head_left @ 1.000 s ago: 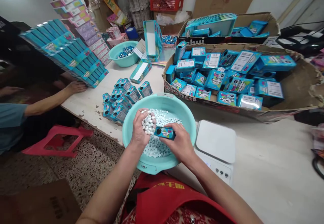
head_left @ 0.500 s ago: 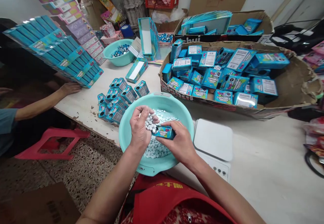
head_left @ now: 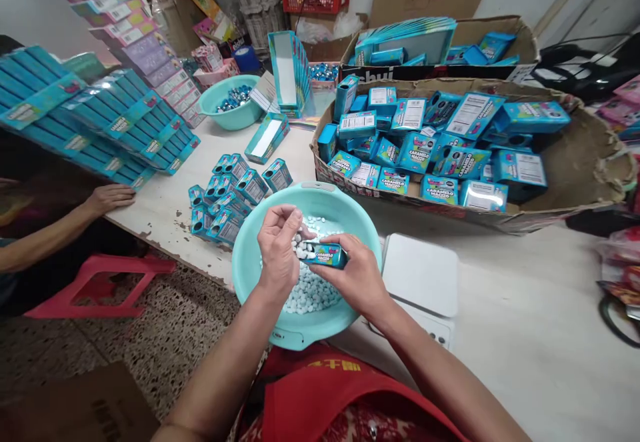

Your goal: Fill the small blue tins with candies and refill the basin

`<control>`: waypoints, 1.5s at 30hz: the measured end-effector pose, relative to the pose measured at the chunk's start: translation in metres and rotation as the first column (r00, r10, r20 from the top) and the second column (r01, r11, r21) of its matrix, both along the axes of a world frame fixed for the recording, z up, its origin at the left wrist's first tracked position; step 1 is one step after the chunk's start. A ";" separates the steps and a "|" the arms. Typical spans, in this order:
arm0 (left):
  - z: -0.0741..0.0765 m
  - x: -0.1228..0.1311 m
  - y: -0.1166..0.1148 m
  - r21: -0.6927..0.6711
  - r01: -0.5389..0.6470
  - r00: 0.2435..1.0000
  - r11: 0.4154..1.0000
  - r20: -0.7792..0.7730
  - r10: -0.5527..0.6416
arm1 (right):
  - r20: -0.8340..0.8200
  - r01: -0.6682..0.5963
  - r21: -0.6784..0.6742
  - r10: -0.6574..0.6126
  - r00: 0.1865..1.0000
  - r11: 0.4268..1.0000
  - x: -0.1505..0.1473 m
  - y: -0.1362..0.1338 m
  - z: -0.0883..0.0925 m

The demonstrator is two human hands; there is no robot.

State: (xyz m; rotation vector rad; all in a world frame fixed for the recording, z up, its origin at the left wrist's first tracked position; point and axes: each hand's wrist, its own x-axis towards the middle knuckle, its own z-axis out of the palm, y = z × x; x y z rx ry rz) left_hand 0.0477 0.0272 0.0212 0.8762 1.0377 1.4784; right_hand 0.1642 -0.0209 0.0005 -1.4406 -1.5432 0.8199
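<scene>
Over a turquoise basin [head_left: 245, 289], my left hand [head_left: 279, 249] is cupped around a heap of small white candies [head_left: 303, 249]. My right hand [head_left: 360, 272] grips a small blue candy box [head_left: 327, 255] lying on its side. The box's open end faces the candies and touches or nearly touches my left fingers. Loose white candies [head_left: 313, 290] cover the bottom of the basin below both hands. Just left of the basin stands a group of blue boxes [head_left: 227, 215] with round holes in their tops.
A white scale [head_left: 423, 275] stands right of the basin. Behind it, a cardboard carton [head_left: 590, 155] holds many blue boxes. A smaller turquoise bowl [head_left: 235, 119] contains shiny wrapped pieces. At left, a co-worker's hand [head_left: 113, 199] rests by stacked display trays [head_left: 135, 122]. A red stool [head_left: 100, 289] is below.
My left hand has tipped closer to the box, and fewer candies show in its palm. The co-worker's hand has shifted left, and more stacked trays show at the left.
</scene>
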 end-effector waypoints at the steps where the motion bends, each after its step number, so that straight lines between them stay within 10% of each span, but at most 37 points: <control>1: 0.000 0.000 0.000 -0.002 -0.004 1.000 1.000 0.002 0.004 | 0.004 0.000 0.000 0.000 1.000 1.000 0.000 0.000 0.000; 15: 0.000 0.002 -0.007 -0.024 0.062 0.998 0.998 -0.018 -0.062 | -0.103 0.037 -0.042 -0.041 0.994 0.998 -0.003 -0.001 -0.013; 22: 0.018 -0.008 -0.006 0.041 0.113 0.993 0.993 0.035 -0.114 | -0.436 -0.051 -0.222 -0.052 0.899 0.974 0.003 -0.001 -0.012; 26: 0.010 -0.043 0.005 -0.049 0.083 0.958 0.995 -0.270 -0.094 | -0.538 -0.060 -0.247 -0.085 0.838 0.967 0.009 0.000 -0.008; 28: -0.005 -0.062 0.009 -0.209 0.218 0.747 0.953 -0.593 -0.301 | -0.534 -0.060 -0.231 -0.075 0.842 0.971 0.010 0.001 -0.008; 30: -0.023 -0.076 0.009 -0.354 0.319 0.320 0.879 -0.833 -0.451 | -0.537 -0.062 -0.213 -0.064 0.841 0.975 0.010 0.001 -0.007; 32: -0.040 -0.082 0.006 -0.454 0.300 -0.099 0.839 -0.890 -0.446 | -0.554 -0.040 -0.193 -0.075 0.829 0.980 0.015 -0.003 -0.003; 35: -0.056 -0.080 -0.005 -0.531 0.161 -0.435 0.832 -0.795 -0.423 | -0.572 0.054 -0.146 -0.129 0.810 0.988 0.035 -0.016 0.004; 45: -0.061 -0.064 -0.017 -0.671 0.212 -0.469 0.710 -0.707 -0.529 | -0.277 0.592 -0.039 -0.578 0.767 0.805 0.118 -0.047 -0.043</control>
